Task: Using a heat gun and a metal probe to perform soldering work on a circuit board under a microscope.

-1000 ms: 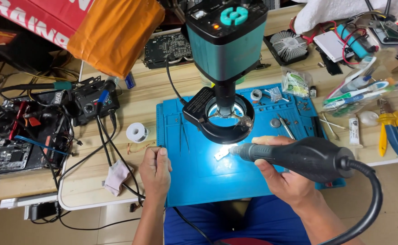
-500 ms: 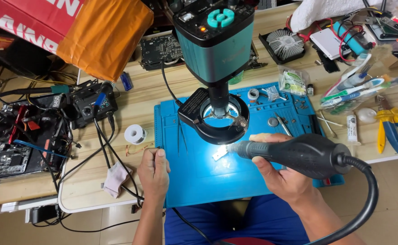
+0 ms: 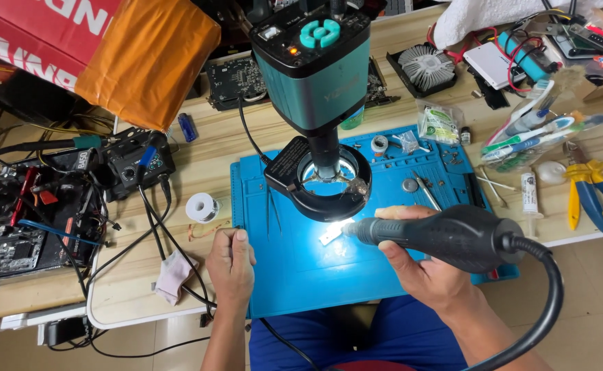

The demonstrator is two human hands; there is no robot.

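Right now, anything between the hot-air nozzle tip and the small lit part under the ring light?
Nothing visible. The right hand aims the hot-air handpiece at the small part on the blue mat. The ring light sits behind it; the left hand rests at the mat's left edge.

Two hands over the surface: left hand [image 3: 231,264], right hand [image 3: 429,275]. One hot-air handpiece [image 3: 446,235], one microscope [image 3: 315,62], one ring light [image 3: 325,180], one blue mat [image 3: 294,268], one solder spool [image 3: 200,206], one orange bag [image 3: 147,58], one heatsink [image 3: 426,66].
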